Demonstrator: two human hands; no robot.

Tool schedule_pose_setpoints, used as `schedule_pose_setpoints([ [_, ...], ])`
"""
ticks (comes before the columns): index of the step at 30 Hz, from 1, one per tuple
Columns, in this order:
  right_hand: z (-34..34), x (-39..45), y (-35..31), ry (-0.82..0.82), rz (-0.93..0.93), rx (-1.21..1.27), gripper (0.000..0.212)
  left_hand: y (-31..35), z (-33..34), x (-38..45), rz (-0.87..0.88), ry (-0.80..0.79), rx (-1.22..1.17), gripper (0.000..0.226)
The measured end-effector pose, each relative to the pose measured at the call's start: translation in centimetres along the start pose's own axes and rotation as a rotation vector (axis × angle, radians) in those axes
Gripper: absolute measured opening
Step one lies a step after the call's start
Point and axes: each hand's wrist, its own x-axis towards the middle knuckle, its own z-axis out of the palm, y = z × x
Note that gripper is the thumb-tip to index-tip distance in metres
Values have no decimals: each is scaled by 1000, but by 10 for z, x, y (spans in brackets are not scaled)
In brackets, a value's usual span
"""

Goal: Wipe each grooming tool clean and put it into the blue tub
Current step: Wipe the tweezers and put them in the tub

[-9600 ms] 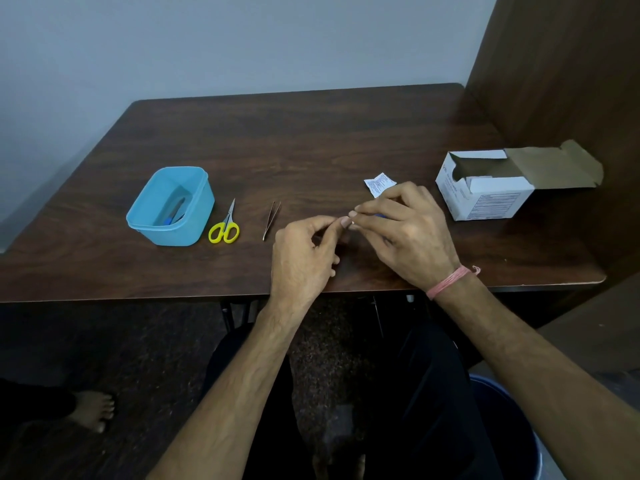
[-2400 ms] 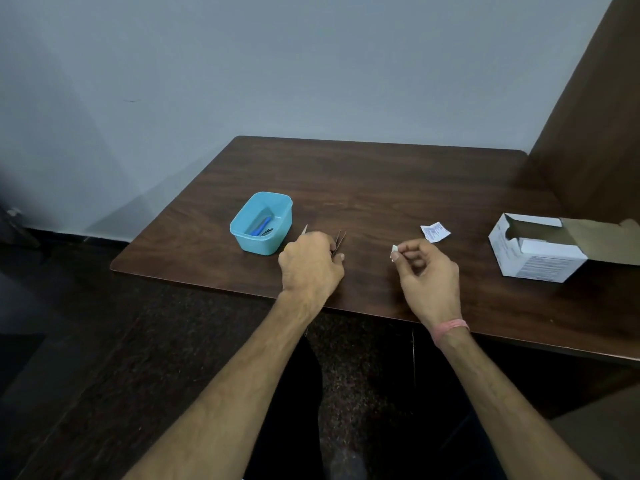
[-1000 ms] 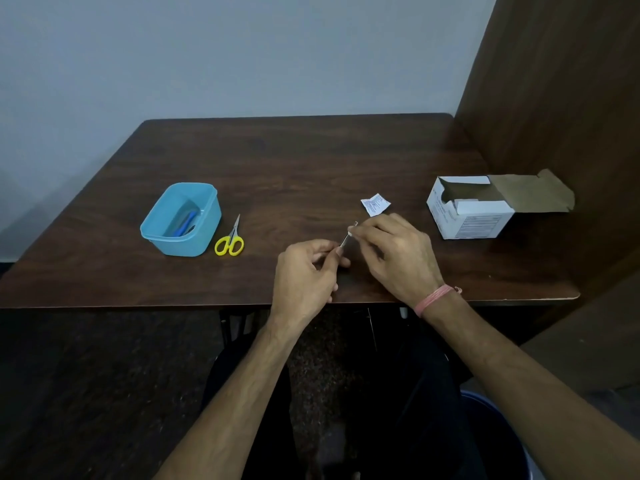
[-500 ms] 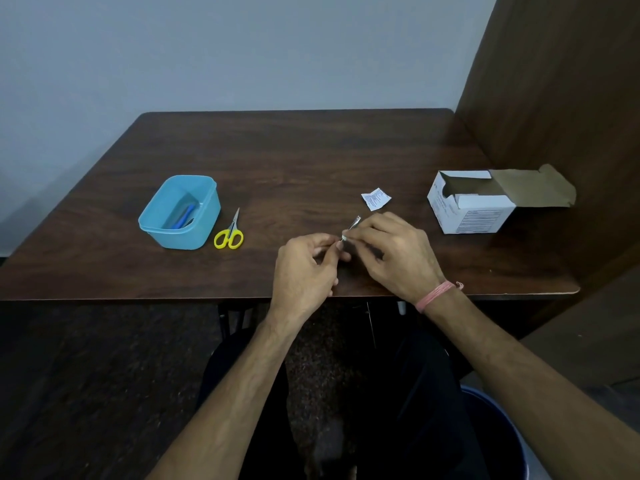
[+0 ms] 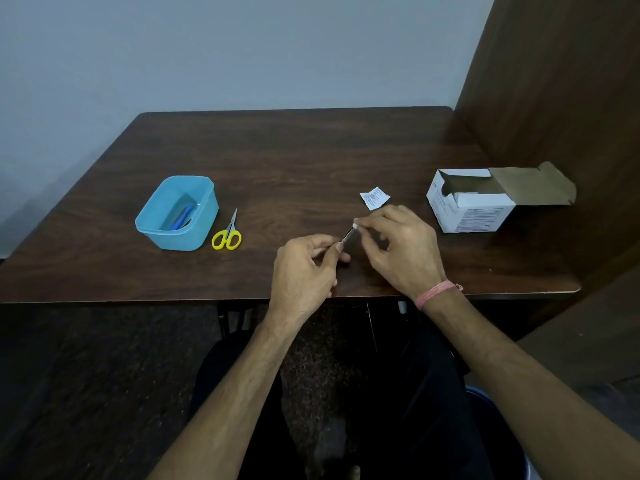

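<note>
My left hand (image 5: 304,268) pinches the lower end of thin metal tweezers (image 5: 347,234) above the table's front edge. My right hand (image 5: 401,247) presses a small white wipe (image 5: 355,226) around the tweezers' upper tip. The blue tub (image 5: 180,216) stands at the left of the table with a blue-handled tool (image 5: 183,217) lying inside. Small scissors with yellow handles (image 5: 227,233) lie flat just right of the tub, blades pointing away from me.
A torn white wipe wrapper (image 5: 374,197) lies beyond my right hand. An open white cardboard box (image 5: 471,206) stands at the right, beside a wooden partition (image 5: 554,98). A dark bin rim (image 5: 498,427) shows below the table at lower right.
My left hand picked the tweezers up from beside the scissors and brought them to my right hand. The wipe has slid along the tweezers toward their upper tip.
</note>
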Motion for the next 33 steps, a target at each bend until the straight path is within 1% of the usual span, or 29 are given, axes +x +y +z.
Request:
schedule_pose_setpoints([
  [2,1,1,0,17,42,1,11,0,0,0,5,0,1,13],
  [3,1,0,0,2,26,12,10,0,0,0,8,0,-1,14],
  [7,-1,-5,-2,-89,-111,55,10,0,-1,-1,23,-6,-2,18],
  [9,-1,-4,-1,-53,-76,38,10,0,0,-1,22,1,4,18],
  [12,1,1,2,24,42,15,10,0,0,0,8,8,5,14],
  [14,1,1,2,22,64,21,9,0,0,0,2,5,6,14],
  [19,-2,-4,-1,-86,-85,61,9,0,0,0,-6,-2,11,17],
  [20,-1,-3,-1,-71,-71,57,9,1,0,0,-2,-1,14,17],
  [23,0,2,2,13,72,50,9,1,0,0,10,4,13,14],
  [25,0,4,4,15,122,55,8,2,0,-1,10,7,17,14],
  [27,-1,2,3,-11,100,76,9,2,0,-1,11,4,17,15],
  [30,-2,-2,0,-60,4,85,10,2,0,-1,24,2,13,18],
  [31,-1,-1,0,-52,5,82,10,2,0,-1,25,4,13,17],
  [33,-1,2,3,-3,80,81,9,2,0,-1,19,9,11,14],
])
